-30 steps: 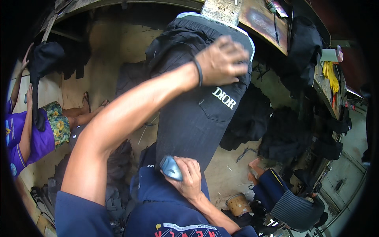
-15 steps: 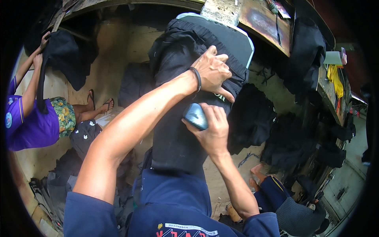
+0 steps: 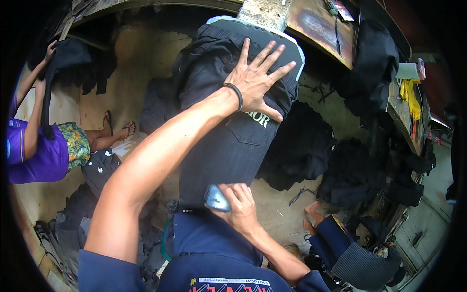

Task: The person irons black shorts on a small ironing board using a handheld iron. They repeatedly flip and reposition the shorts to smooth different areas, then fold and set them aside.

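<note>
Black trousers (image 3: 214, 155) with a gathered elastic waistband, a back pocket and pale printed letters lie over a dark board (image 3: 287, 48) with a pale rim, running away from me. My left hand (image 3: 255, 80) rests flat near the waistband, fingers spread, partly covering the lettering. Near my body, at the close end of the trousers, my right hand (image 3: 236, 204) grips a shiny blue rounded tool (image 3: 217, 198). Its underside and exact kind are hidden.
A scorched wooden tabletop (image 3: 323, 27) stands at the far right, with a yellow cloth (image 3: 410, 100) further right. Dark garments (image 3: 299, 146) are heaped on the floor. A person in purple (image 3: 39, 151) handles black cloth at left; another person (image 3: 365, 263) is at lower right.
My right hand has drawn the blue tool toward my body along the trousers. The bent fingers of my left hand have spread flat, uncovering more lettering and the pocket.
</note>
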A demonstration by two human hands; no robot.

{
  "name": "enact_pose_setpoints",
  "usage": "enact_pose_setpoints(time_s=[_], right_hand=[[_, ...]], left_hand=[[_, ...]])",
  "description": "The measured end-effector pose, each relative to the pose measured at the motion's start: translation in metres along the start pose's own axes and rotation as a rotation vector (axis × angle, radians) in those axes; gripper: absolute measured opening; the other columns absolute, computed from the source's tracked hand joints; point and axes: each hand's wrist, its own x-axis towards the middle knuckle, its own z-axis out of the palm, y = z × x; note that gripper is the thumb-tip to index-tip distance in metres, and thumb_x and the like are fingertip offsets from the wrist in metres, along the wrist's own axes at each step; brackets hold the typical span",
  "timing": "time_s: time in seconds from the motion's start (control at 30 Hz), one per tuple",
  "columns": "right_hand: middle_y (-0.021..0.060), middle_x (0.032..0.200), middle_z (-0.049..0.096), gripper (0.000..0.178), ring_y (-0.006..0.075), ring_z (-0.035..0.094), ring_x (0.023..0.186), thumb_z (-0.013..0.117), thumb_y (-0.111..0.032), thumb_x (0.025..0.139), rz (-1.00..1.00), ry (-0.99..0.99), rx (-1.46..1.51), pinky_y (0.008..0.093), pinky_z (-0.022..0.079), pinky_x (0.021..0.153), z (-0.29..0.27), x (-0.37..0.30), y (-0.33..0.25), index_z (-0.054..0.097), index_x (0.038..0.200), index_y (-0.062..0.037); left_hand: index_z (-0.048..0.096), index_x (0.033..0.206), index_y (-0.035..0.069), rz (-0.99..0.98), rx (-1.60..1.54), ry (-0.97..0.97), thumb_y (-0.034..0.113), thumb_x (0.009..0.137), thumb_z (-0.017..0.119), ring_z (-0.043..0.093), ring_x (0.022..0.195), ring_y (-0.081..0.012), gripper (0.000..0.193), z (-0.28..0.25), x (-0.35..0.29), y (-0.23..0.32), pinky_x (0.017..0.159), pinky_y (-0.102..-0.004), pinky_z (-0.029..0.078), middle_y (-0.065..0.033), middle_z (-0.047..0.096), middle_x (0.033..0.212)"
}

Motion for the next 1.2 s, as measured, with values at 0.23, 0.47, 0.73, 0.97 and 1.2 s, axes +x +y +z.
enact_pose_setpoints(time_s=[0.23,0.47,0.73,0.97,1.2], right_hand=[[0.0145,0.115,0.069,0.064,0.0354,0.065,0.107,0.100,-0.018,0.064,0.167,0.223,-0.172,0.0464,0.053,0.092,0.000,-0.013,0.000,0.072,0.120,-0.0036],[0.0164,0.107,0.069,0.058,0.0376,0.065,0.101,0.099,-0.027,0.071,0.085,0.315,-0.172,0.0474,0.053,0.090,-0.046,0.103,0.017,0.069,0.115,-0.0018],[0.0207,0.134,0.067,0.059,0.0328,0.069,0.116,0.099,-0.029,0.080,0.543,0.422,0.000,0.0415,0.055,0.103,0.026,-0.070,0.002,0.071,0.121,0.0023],[0.0025,0.109,0.071,0.062,0.0119,0.065,0.098,0.094,-0.039,0.084,0.954,0.291,1.107,0.0286,0.053,0.088,0.076,-0.158,-0.031,0.069,0.126,-0.0004],[0.0016,0.092,0.072,0.049,0.0105,0.064,0.083,0.096,-0.037,0.082,0.852,0.242,0.723,0.0309,0.053,0.075,0.086,-0.206,-0.025,0.074,0.107,-0.0014]], left_hand=[[0.031,0.174,0.030,0.016,0.020,0.079,0.096,0.065,0.073,0.007,0.170,-0.0395,0.135,-0.002,0.002,0.001,0.127,-0.0814,0.001,-0.0188,0.014,0.183],[0.039,0.171,0.027,0.124,0.004,-0.050,0.097,0.066,0.071,0.009,0.171,-0.0380,0.130,-0.008,0.021,-0.001,0.130,-0.0769,0.000,-0.0186,0.019,0.182],[0.052,0.164,0.025,0.143,-0.056,-0.025,0.098,0.068,0.069,0.010,0.170,-0.0360,0.122,-0.005,0.014,-0.004,0.132,-0.0740,0.000,-0.0167,0.021,0.181],[0.049,0.164,0.030,0.128,0.027,0.073,0.096,0.072,0.068,0.014,0.169,-0.0373,0.114,0.002,0.006,0.008,0.126,-0.0835,0.001,-0.0163,0.022,0.180],[0.030,0.175,0.019,-0.424,-0.046,0.169,0.085,0.086,0.065,0.012,0.170,-0.0386,0.116,0.003,-0.089,0.048,0.123,-0.0839,-0.002,-0.0217,0.017,0.182]])
